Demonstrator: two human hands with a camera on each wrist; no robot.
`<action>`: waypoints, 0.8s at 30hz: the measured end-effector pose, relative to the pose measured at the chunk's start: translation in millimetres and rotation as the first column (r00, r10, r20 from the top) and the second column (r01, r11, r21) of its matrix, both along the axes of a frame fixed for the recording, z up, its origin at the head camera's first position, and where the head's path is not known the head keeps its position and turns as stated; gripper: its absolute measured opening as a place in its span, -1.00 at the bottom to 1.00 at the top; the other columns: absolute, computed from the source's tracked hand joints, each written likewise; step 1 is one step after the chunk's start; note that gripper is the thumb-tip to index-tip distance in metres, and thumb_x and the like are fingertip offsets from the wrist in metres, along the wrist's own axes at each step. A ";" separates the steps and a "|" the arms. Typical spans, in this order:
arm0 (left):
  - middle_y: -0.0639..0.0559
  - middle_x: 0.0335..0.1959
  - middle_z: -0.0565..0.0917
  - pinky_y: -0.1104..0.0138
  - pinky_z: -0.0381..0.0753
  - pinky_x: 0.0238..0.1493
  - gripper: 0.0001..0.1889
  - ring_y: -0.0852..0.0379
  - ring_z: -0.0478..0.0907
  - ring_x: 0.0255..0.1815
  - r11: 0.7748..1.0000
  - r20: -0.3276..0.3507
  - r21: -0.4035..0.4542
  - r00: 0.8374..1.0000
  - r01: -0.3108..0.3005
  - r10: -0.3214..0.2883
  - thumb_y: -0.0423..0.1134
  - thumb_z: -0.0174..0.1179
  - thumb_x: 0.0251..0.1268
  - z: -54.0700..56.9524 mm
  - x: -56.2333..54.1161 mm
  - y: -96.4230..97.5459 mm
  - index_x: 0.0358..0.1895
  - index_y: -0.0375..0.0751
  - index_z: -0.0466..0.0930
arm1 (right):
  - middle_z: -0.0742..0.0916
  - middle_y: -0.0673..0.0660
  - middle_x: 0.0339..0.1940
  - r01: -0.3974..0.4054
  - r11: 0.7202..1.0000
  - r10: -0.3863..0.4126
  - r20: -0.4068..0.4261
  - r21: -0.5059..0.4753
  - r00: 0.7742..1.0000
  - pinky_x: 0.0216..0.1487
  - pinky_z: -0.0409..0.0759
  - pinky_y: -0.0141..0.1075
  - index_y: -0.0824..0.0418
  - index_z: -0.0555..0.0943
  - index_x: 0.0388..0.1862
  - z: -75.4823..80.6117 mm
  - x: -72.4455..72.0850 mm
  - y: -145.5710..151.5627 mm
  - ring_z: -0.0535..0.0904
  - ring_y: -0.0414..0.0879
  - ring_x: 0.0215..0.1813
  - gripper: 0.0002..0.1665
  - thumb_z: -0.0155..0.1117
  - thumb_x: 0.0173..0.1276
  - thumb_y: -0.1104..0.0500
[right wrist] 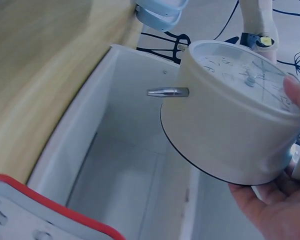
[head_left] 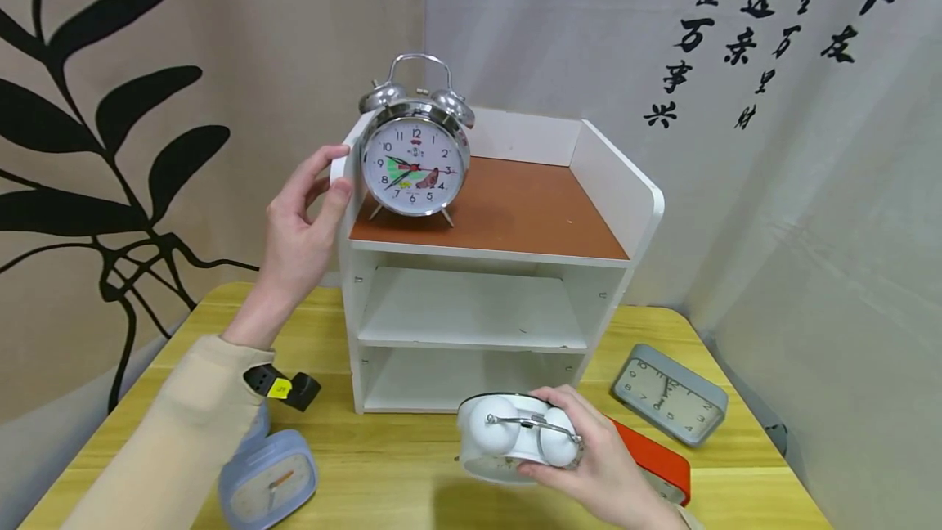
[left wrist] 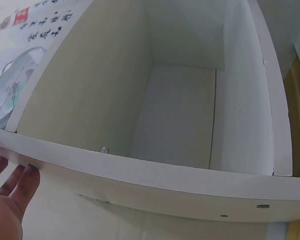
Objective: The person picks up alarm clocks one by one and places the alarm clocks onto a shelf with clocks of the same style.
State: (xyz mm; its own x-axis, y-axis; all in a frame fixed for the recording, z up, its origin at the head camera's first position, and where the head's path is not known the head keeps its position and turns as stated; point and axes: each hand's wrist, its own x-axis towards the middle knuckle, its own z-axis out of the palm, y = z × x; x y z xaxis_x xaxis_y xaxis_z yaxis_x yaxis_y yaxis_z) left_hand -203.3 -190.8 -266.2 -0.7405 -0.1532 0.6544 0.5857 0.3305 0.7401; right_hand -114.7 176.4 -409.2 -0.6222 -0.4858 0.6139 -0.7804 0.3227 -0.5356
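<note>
My left hand (head_left: 300, 215) grips the front edge of the left side panel of a small white shelf (head_left: 493, 249), its thumb and fingertips at the panel beside the top board. On that brown top board, close to the left panel, a silver twin-bell alarm clock (head_left: 415, 162) stands upright with its dial facing me. In front of the shelf, my right hand (head_left: 589, 452) holds a white twin-bell alarm clock (head_left: 500, 440) tilted so its bells and handle face up toward me. The right wrist view shows the thumb at the dial rim of this white clock (right wrist: 230, 120) and a metal foot sticking out.
On the wooden table (head_left: 383, 464), a grey clock (head_left: 670, 393) lies at the right of the shelf, with a red clock (head_left: 658, 452) partly behind my right hand. Blue clocks (head_left: 268, 477) sit at the left under my left arm. Behind the shelf hangs a curtain (head_left: 559, 31).
</note>
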 end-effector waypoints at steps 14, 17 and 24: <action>0.07 0.52 0.49 0.61 0.67 0.14 -0.57 0.11 0.55 0.37 1.000 0.007 0.007 1.000 0.002 -0.002 -0.21 0.05 0.67 0.3 0.6 -0.8 0.50 -0.04 0.45 | 0.73 0.07 0.10 0.051 0.999 -0.047 -0.145 0.020 0.988 0.11 0.59 -0.60 0.25 0.58 0.30 50.3 0.6 10.5 0.59 -0.33 0.12 -0.17 0.75 0.06 0.10; 0.07 0.51 0.50 0.62 0.67 0.13 -0.57 0.10 0.55 0.37 1.000 0.009 0.015 1.000 0.005 -0.005 -0.21 0.05 0.67 0.6 0.5 -0.5 0.50 -0.04 0.45 | 0.73 0.08 0.09 0.057 0.998 -0.053 -0.161 0.020 0.986 0.11 0.59 -0.61 0.28 0.58 0.28 63.3 -2.1 12.8 0.59 -0.33 0.12 -0.20 0.71 0.14 0.00; 0.09 0.50 0.50 0.62 0.67 0.13 -0.57 0.09 0.54 0.38 1.000 0.015 0.019 1.000 0.005 -0.005 -0.20 0.06 0.67 0.5 1.2 -0.3 0.50 -0.02 0.45 | 0.73 0.11 0.07 0.057 0.998 -0.051 -0.227 0.021 0.973 0.08 0.60 -0.61 0.34 0.59 0.25 92.7 -8.3 14.6 0.59 -0.32 0.09 -0.21 0.60 0.24 -0.13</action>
State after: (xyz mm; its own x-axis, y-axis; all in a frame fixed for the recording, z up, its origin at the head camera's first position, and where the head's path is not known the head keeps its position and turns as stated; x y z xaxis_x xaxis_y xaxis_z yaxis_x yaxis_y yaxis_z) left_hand -202.1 -191.1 -265.7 -0.7510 -0.1620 0.6401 0.5758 0.3136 0.7550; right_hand -123.0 191.0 -316.5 -0.4941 -0.4740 0.7288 -0.8615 0.3796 -0.3372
